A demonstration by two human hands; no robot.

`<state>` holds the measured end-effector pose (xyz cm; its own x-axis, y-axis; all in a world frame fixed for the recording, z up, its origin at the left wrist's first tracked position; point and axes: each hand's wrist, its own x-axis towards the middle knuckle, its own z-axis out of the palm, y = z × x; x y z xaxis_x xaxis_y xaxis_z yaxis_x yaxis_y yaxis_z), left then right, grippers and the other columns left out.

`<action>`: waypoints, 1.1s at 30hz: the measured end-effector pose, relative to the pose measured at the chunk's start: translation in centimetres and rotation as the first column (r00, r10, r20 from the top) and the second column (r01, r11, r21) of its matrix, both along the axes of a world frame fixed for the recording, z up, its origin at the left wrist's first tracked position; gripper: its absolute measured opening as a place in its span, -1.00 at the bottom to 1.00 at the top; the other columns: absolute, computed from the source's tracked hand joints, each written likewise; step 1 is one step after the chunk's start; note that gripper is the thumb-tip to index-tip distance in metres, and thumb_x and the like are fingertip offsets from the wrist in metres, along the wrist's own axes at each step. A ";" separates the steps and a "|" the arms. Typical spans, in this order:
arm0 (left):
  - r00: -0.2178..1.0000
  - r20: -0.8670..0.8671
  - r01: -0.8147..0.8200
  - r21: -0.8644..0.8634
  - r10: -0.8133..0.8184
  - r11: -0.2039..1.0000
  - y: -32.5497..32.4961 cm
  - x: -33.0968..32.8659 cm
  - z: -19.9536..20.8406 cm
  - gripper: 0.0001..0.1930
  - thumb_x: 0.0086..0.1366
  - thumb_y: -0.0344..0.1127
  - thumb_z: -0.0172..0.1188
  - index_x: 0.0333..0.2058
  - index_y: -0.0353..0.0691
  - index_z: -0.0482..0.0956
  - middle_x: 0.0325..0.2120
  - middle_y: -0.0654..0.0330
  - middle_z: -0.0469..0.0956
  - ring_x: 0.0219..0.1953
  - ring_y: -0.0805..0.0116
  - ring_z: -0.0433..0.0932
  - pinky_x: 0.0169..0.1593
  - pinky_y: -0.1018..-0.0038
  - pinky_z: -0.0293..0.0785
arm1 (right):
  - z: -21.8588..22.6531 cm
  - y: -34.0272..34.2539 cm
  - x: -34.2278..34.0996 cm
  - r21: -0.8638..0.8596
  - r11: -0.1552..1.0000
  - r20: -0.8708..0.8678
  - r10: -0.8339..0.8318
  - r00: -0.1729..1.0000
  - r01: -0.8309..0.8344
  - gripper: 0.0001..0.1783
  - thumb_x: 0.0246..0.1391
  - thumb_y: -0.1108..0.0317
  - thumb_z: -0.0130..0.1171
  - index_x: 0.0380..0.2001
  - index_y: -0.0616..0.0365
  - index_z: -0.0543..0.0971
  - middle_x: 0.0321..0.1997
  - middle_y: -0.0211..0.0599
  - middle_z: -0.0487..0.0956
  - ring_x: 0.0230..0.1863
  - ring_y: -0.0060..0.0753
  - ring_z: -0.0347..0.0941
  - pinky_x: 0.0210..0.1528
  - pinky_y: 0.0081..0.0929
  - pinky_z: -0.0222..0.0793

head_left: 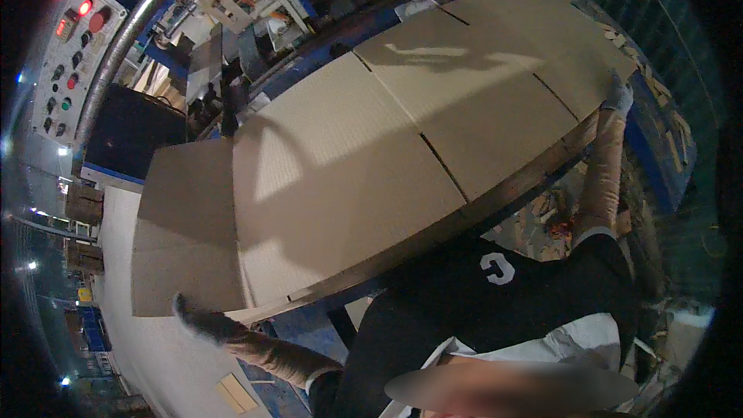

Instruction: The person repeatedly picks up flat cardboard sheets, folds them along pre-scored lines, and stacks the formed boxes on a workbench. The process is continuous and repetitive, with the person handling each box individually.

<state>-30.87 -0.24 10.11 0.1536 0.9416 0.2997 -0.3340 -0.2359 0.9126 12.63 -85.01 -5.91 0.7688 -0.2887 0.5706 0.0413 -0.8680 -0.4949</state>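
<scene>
A long brown cardboard sheet [325, 178] with creases and dark slots lies across the machine bed in front of me. My left hand [203, 322], in a grey glove, is at its near left corner, with the thumb over the top and the other fingers hidden, closed on the edge. Over at the far right end, my right hand [618, 98], also gloved, holds the sheet's edge; its fingers are partly blurred. Brown sleeve covers wrap both forearms. More cardboard layers [534, 169] show as a thick edge beneath the sheet's near side.
A control panel [76, 62] with red and green buttons stands at the upper left beside a metal pipe [128, 42]. Blue machinery [309, 50] runs along the far side. Cardboard scraps [673, 135] lie to the right and under the bed. A pale surface [147, 356] stretches along the left.
</scene>
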 end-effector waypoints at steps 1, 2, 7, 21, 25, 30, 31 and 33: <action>0.994 -0.101 -0.018 0.164 0.035 0.986 0.4 -0.6 -1.5 -0.70 0.28 -0.33 0.00 -0.05 -0.33 0.47 -0.04 0.01 0.41 -0.02 0.19 0.43 0.05 0.27 0.44 | 2.2 1.0 -0.6 0.320 0.943 0.078 0.073 0.994 -0.094 -0.54 0.16 0.24 0.04 0.13 0.11 0.36 0.12 -0.15 0.44 0.05 -0.11 0.43 0.03 -0.21 0.39; 0.980 -0.191 -0.001 0.309 0.063 0.951 0.9 -1.3 -3.0 -0.72 0.28 -0.35 -0.01 -0.09 -0.34 0.50 -0.06 0.02 0.42 -0.04 0.21 0.44 0.01 0.28 0.46 | 4.4 3.0 -1.9 0.612 0.766 0.166 0.118 0.979 -0.196 -0.54 0.17 0.25 0.04 0.11 0.15 0.37 0.10 -0.16 0.45 0.03 -0.16 0.44 0.03 -0.23 0.39; 0.927 -0.365 0.241 0.397 -0.088 0.885 0.4 -3.7 -7.6 -0.69 0.29 -0.33 0.01 -0.10 -0.44 0.50 -0.06 0.01 0.47 -0.07 0.33 0.43 -0.06 0.35 0.46 | 14.9 17.4 -14.9 0.667 0.628 0.383 0.174 0.907 -0.402 -0.61 0.16 0.31 0.05 0.05 0.18 0.45 -0.05 -0.22 0.55 -0.08 -0.33 0.48 0.02 -0.35 0.36; 0.290 -0.942 0.943 0.311 0.168 0.118 -15.7 5.9 -4.3 -0.42 0.03 -0.43 0.09 0.12 -0.16 0.37 0.19 -0.03 0.28 0.24 -0.07 0.23 0.30 0.01 0.07 | 10.1 31.3 -22.4 -0.376 0.180 -0.440 0.829 0.346 -0.909 -0.59 -0.22 0.38 0.20 -0.16 -0.03 0.56 0.08 -0.34 0.49 0.19 -0.14 0.35 0.22 -0.13 0.26; 0.345 -0.911 0.930 0.364 0.224 0.049 -14.7 7.6 -5.0 -0.47 0.06 -0.44 0.07 0.09 -0.16 0.38 0.14 -0.02 0.33 0.20 -0.05 0.29 0.27 0.00 0.11 | 8.3 30.6 -19.9 -0.446 0.091 -0.484 0.812 0.325 -0.890 -0.56 -0.12 0.24 0.17 -0.08 -0.05 0.51 0.14 -0.28 0.44 0.23 -0.10 0.29 0.26 -0.09 0.19; 0.396 -0.889 0.909 0.415 0.228 0.039 -12.6 9.4 -5.6 -0.42 0.04 -0.40 0.10 0.13 -0.12 0.36 0.16 -0.01 0.31 0.22 -0.04 0.27 0.28 0.00 0.09 | 9.3 30.5 -14.8 -0.455 0.194 -0.525 0.730 0.437 -0.869 -0.36 -0.18 -0.09 0.25 -0.06 0.08 0.49 0.17 -0.18 0.40 0.29 -0.05 0.16 0.34 -0.08 0.04; 0.426 -0.874 0.895 0.445 0.235 0.032 -12.2 9.8 -5.6 -0.41 0.04 -0.39 0.11 0.14 -0.12 0.35 0.17 -0.01 0.31 0.23 -0.04 0.26 0.29 0.00 0.08 | 10.0 30.7 -13.8 -0.448 0.234 -0.492 0.741 0.456 -0.863 -0.29 -0.20 -0.16 0.24 -0.05 0.10 0.48 0.17 -0.15 0.40 0.29 -0.03 0.16 0.35 -0.07 0.01; 0.501 -0.833 0.854 0.520 0.233 0.025 -11.2 10.9 -5.7 -0.40 0.04 -0.37 0.13 0.14 -0.13 0.35 0.17 0.00 0.31 0.23 -0.04 0.26 0.29 0.00 0.08 | 11.1 31.3 -11.9 -0.429 0.318 -0.393 0.777 0.491 -0.846 -0.16 -0.26 -0.30 0.22 -0.02 0.13 0.48 0.17 -0.08 0.39 0.29 -0.01 0.15 0.36 -0.07 -0.05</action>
<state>-19.94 -11.43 4.41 0.9234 -0.2319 0.3060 -0.2389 -0.9709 -0.0149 0.68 -53.71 5.21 0.5033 0.8155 0.2857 0.8573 -0.5127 -0.0469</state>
